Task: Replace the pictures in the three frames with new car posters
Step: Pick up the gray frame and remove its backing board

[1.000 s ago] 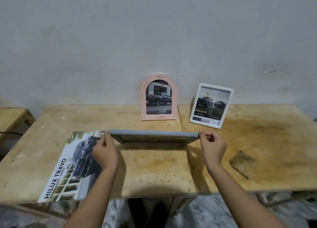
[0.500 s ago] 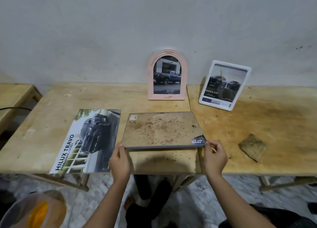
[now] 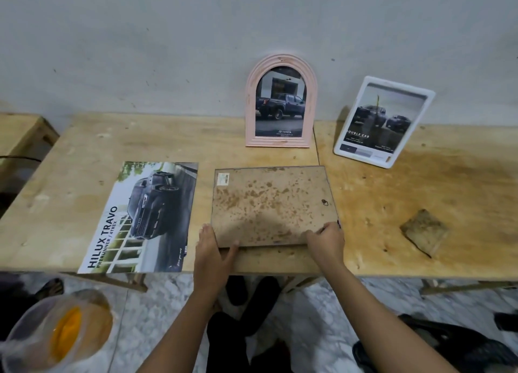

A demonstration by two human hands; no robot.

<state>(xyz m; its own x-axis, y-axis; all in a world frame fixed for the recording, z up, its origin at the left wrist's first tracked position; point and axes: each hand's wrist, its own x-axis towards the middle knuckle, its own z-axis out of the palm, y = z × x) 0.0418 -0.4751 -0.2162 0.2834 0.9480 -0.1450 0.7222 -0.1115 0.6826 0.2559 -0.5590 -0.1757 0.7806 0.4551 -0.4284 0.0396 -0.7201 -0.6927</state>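
Note:
A grey picture frame (image 3: 269, 204) lies face down on the wooden table (image 3: 84, 154), its stained brown backing up, a small hanger near its right edge. My left hand (image 3: 213, 249) holds its near left corner, thumb on the backing. My right hand (image 3: 326, 238) grips its near right corner with curled fingers. A loose "Hilux Travo" car poster (image 3: 151, 212) lies flat just left of the frame. At the back, a pink arched frame (image 3: 280, 60) and a white frame (image 3: 384, 121) lean on the wall, each showing a truck picture.
A worn brown block (image 3: 424, 231) lies on the table to the right. A second wooden surface (image 3: 19, 131) stands at far left. On the floor are a clear container with orange contents (image 3: 61, 330) and dark footwear (image 3: 448, 344).
The frame was upright on edge, was tipped over and lowered, and now lies face down on the table. Both hands stayed on its corners, and the view tilted down.

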